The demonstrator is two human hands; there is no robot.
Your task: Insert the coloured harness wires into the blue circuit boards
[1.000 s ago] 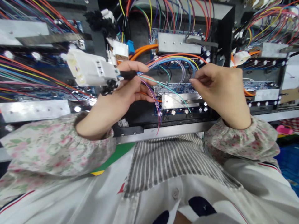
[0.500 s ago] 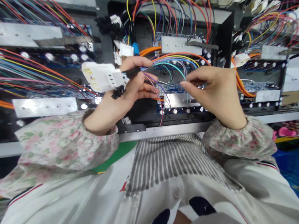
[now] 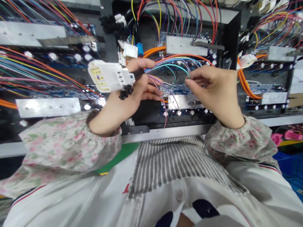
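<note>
My left hand [image 3: 134, 91] is closed around the black-wrapped end of a wire harness. A white multi-pin connector [image 3: 107, 76] on that harness points to the left, with a small black connector [image 3: 126, 91] hanging by the wrist. Several coloured wires fan out from the hand to the right. The thumb and forefinger of my right hand [image 3: 210, 86] pinch a teal wire [image 3: 178, 67] near its end. Beneath both hands lies a blue circuit board [image 3: 181, 90] with a silver metal plate [image 3: 181, 102]. A purple and a pink wire [image 3: 166, 118] hang loose over it.
Another board with a metal plate [image 3: 180, 45] and many wires lies behind my hands. More wired boards stand left, with a metal plate [image 3: 48, 107], and right. A metal rail [image 3: 165, 134] runs along the front edge. Pink-handled items [image 3: 292, 135] are at far right.
The white connector has turned slightly and its pin face shows more. My right hand has shifted a little left relative to the board, still pinching the teal wire. The whole view has moved slightly.
</note>
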